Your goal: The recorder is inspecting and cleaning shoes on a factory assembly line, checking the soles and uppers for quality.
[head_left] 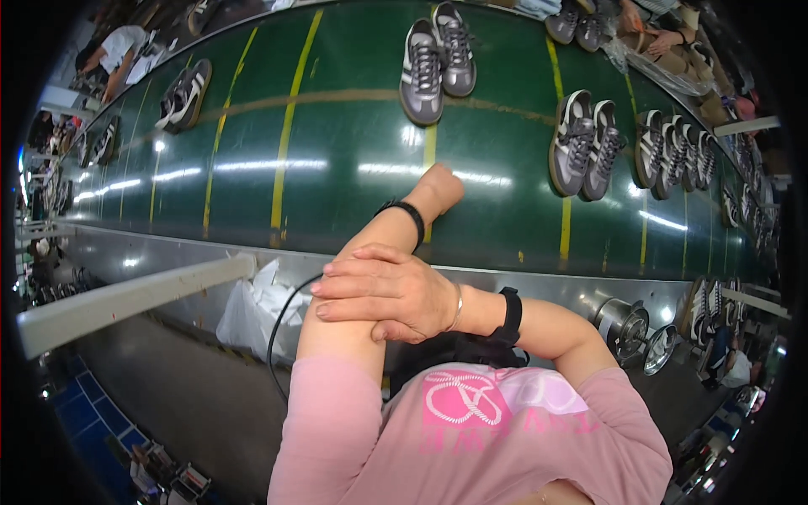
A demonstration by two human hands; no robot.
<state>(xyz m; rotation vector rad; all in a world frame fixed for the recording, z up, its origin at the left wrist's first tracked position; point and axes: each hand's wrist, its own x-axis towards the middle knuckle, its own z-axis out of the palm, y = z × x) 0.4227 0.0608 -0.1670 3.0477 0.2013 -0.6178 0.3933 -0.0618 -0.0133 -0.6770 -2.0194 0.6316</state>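
Observation:
My left hand (439,190) is held over the near half of a green conveyor belt (337,198), curled into a fist with nothing seen in it. A black band circles that wrist. Across my left forearm lies my right hand (389,293), palm down, its fingers stretched out flat and the thumb apart. It wears a thin bangle, with a black band farther up the arm. Beyond my left fist stands a pair of grey sneakers (422,76) with pale stripes. Another grey pair (574,147) sits to the right on the belt.
More sneakers (672,153) line the belt's right end; a pair (185,97) stands far left. A pale bar (139,305) juts in at left beside a white plastic bag (259,307). A metal canister (623,326) is near my right elbow. Co-workers' hands (661,40) show at upper right.

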